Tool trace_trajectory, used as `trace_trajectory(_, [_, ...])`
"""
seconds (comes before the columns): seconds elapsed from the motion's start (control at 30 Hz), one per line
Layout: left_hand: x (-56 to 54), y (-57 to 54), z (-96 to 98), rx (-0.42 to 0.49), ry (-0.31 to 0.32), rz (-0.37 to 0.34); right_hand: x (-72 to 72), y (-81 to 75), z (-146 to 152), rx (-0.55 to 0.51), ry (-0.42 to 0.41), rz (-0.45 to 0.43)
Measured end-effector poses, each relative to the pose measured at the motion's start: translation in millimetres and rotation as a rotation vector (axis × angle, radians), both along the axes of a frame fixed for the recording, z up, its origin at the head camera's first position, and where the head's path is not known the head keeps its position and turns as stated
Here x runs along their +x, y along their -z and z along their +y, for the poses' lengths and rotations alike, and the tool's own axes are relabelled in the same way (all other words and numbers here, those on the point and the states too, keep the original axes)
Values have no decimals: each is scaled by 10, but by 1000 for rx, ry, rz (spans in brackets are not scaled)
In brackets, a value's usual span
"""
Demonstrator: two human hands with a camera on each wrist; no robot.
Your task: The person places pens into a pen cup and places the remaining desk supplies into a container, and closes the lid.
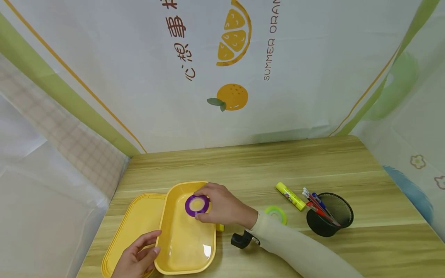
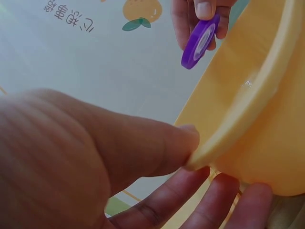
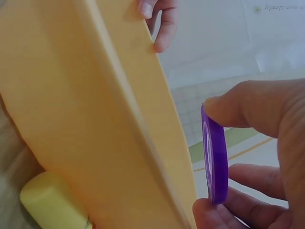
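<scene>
My right hand (image 1: 224, 204) pinches a roll of purple tape (image 1: 188, 205) by its edge, over the upper part of a yellow plastic box (image 1: 185, 247). In the right wrist view the purple tape (image 3: 219, 162) stands on edge between thumb and fingers. My left hand (image 1: 137, 256) holds the box by its left rim. The left wrist view shows the thumb on top of the rim (image 2: 238, 114) and the fingers beneath it. Under the box's left side lies a flat yellow lid (image 1: 130, 227), partly covered.
Right of the box lie a black object (image 1: 240, 240), a roll of green tape (image 1: 282, 214) partly behind my sleeve, and a yellow glue stick (image 1: 290, 196). A black mesh pen cup (image 1: 342, 210) holds several pens and pencils. A yellow item (image 3: 52, 200) sits against the box's right side.
</scene>
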State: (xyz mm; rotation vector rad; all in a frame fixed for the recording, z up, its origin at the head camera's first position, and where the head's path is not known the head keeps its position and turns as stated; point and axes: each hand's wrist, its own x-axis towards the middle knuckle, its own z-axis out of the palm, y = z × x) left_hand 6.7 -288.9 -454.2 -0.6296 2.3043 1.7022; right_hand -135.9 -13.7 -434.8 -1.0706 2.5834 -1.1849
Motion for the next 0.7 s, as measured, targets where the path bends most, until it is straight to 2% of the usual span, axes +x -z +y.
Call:
trace_trajectory(0.43, [-4,-12,7,-10,3,-14,-81,42,-267,96,-28,32])
trace_trajectory(0.7, [-5,-12,10,-12,5,-15,-144,56,-396,142,-11,45])
